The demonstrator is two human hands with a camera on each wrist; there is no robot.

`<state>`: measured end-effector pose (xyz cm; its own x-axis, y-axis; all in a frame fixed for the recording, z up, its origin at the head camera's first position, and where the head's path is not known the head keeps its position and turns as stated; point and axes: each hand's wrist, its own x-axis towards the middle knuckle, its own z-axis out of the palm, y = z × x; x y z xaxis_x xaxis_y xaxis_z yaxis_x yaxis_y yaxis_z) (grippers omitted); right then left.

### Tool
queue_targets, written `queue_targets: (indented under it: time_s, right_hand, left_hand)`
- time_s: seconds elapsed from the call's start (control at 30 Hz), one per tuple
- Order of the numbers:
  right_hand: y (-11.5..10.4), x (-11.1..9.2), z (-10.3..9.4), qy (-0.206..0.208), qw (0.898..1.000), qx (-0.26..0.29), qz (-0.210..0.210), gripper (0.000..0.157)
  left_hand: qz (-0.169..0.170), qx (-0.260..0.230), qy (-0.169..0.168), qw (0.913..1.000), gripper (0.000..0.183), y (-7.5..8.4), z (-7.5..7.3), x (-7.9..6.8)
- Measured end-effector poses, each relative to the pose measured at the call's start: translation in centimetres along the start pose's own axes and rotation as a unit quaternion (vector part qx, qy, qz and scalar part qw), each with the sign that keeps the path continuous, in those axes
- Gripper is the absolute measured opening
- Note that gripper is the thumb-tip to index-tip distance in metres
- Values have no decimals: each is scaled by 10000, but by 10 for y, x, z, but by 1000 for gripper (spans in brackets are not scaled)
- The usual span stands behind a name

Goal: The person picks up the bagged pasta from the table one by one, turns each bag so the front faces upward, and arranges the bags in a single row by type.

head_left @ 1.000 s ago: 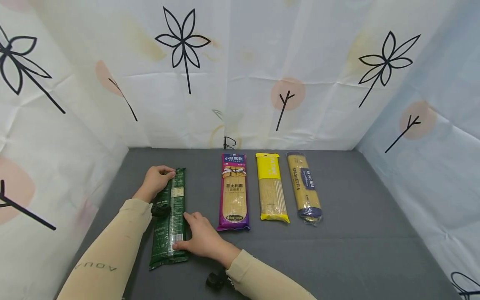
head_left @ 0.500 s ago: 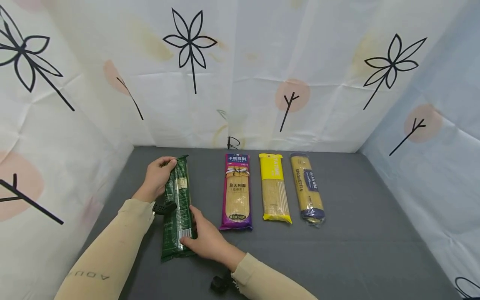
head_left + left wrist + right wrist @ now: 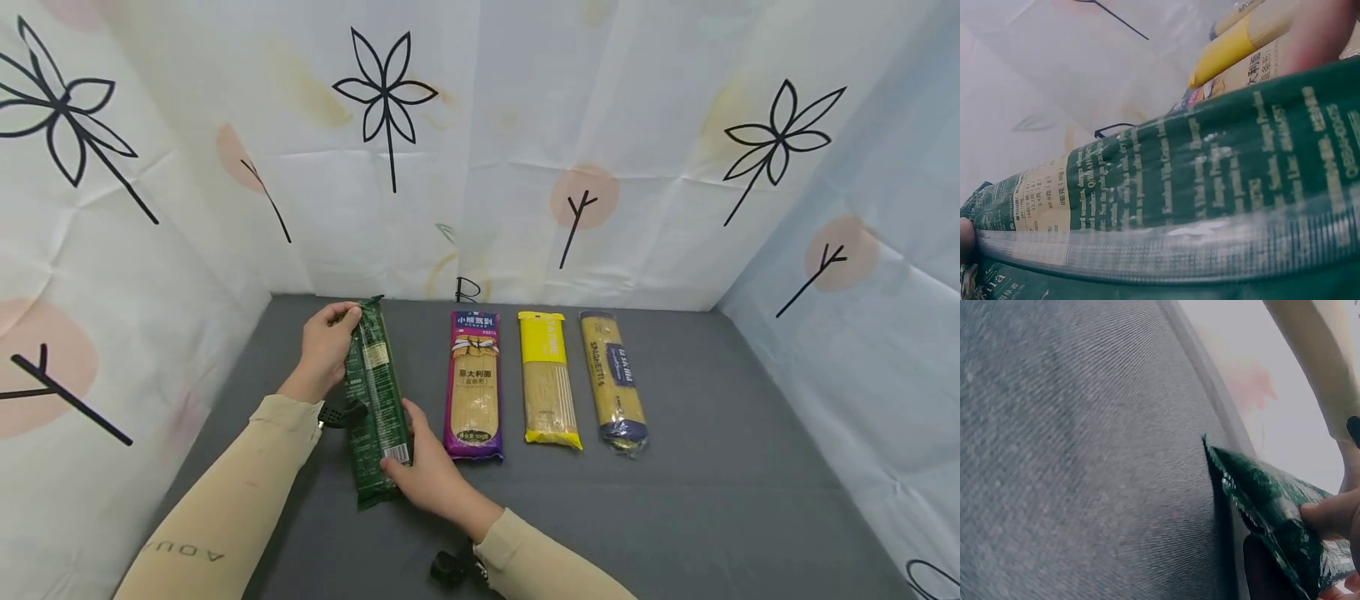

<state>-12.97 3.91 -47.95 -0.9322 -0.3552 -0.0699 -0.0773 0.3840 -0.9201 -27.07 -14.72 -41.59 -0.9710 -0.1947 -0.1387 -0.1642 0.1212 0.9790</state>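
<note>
A long green spaghetti pack (image 3: 375, 392), its printed back with barcode and nutrition table facing up, is held in both hands on the left side of the table. My left hand (image 3: 322, 348) grips its far end at the left edge. With thumb on top, my right hand (image 3: 429, 468) holds the near right edge; the fingers beneath are mostly hidden. In the left wrist view the pack's clear seam (image 3: 1179, 250) runs along its length. The right wrist view shows the pack's crimped end (image 3: 1260, 512) apparently raised off the grey cloth, under the thumb (image 3: 1329, 515).
Right of the green pack lie a purple spaghetti pack (image 3: 475, 387), a yellow one (image 3: 546, 379) and a blue-labelled one (image 3: 613, 379), side by side. Grey cloth (image 3: 675, 525) covers the table. Patterned white curtains (image 3: 510, 100) stand behind and at both sides.
Both hands have moved the green pack away from the near edge and to the right, toward the purple pack. It has turned, its far end now leaning left. The other packs stay put.
</note>
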Motion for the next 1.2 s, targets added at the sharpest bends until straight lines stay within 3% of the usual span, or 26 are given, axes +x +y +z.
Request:
queue_targets:
  time_s: [0.17,0.53,0.73,0.9,1.1,1.2]
  right_hand:
    - [0,-1,-4,205,9997,84,-34,79]
    - [-9,-7,-9,674,9974,127,-233,65]
    - [-10,-9,-17,806,9961,127,-336,58]
    - [-15,-7,-28,1067,9929,-245,-476,60]
    - [-22,-5,-44,1563,9758,-1254,-872,62]
    - [-25,-5,-53,1847,9519,-2088,-1269,62]
  left_hand:
    - [-42,-29,31,10000,36,5,1,-2]
    - [211,-243,3,9995,38,12,4,-4]
    - [611,128,-153,9979,43,16,7,-7]
    - [1159,820,-275,9895,55,22,11,-13]
    - [1515,1512,-269,9765,69,33,18,-23]
    - [1421,1542,-325,9772,77,37,19,-28]
